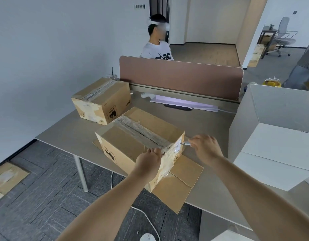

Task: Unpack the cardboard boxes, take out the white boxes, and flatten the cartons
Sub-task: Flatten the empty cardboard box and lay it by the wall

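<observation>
A taped brown carton (125, 141) stands near the table's front edge on top of a flattened carton (181, 185). My left hand (148, 162) presses against the carton's near top corner, fingers on the taped edge. My right hand (205, 145) grips a small silver knife (185, 144) whose tip touches the tape at the carton's right end. A second sealed carton (101, 100) sits further back on the left.
A large open white box (275, 122) stands at the right, its flaps spread over the grey table (63, 129). A brown partition (181, 79) runs along the back with a person seated behind it. More flattened cardboard (5, 178) lies on the floor at left.
</observation>
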Demonstrator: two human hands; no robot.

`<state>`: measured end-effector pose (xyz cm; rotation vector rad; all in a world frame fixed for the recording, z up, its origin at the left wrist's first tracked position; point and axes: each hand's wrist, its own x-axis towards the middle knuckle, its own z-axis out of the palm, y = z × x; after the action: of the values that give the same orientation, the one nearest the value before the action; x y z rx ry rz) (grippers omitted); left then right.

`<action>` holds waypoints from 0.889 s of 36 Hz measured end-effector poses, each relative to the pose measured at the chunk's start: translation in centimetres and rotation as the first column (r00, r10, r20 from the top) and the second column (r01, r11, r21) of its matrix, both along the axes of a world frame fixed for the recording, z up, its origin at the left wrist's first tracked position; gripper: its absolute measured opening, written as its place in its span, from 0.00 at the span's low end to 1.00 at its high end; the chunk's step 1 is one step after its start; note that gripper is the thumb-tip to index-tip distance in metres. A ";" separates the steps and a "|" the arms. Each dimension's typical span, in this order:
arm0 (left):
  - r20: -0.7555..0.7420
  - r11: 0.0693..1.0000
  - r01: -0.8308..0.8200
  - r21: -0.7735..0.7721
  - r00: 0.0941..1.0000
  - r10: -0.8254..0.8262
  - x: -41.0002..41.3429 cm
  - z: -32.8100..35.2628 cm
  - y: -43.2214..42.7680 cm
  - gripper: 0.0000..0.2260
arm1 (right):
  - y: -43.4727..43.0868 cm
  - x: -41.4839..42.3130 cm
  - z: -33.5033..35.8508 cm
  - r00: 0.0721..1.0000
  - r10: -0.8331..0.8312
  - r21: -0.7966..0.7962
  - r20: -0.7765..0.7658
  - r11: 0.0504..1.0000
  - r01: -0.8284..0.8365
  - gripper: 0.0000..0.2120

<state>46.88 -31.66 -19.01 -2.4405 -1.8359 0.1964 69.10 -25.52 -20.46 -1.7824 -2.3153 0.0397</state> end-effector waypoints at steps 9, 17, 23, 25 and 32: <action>-0.006 1.000 -0.021 0.008 1.000 0.021 0.2 0.1 0.2 0.14 | -0.6 -2.8 -1.0 0.943 0.291 -0.025 -0.164 0.954 -0.299 0.10; 0.010 0.999 -0.027 0.017 1.000 0.027 0.1 0.1 0.2 0.13 | 0.1 -3.5 -1.1 0.974 0.220 -0.043 -0.050 0.974 -0.222 0.12; 0.000 1.000 -0.026 0.014 1.000 0.026 0.2 0.1 0.5 0.15 | 0.6 -3.1 -0.3 0.991 0.132 -0.033 0.007 0.991 -0.132 0.15; 0.000 1.000 -0.027 0.004 1.000 0.027 0.2 0.0 0.6 0.16 | 0.8 -2.7 0.1 0.994 0.107 -0.040 0.030 0.994 -0.106 0.15; 0.002 1.000 -0.016 0.020 1.000 0.016 0.2 -0.2 1.0 0.14 | 0.8 -2.2 0.2 0.997 -0.028 0.006 0.075 1.000 0.027 0.21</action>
<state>47.09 -30.71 -19.25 -2.4147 -1.8492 0.1766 66.91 -24.73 -20.30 -1.8432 -2.3390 -0.0387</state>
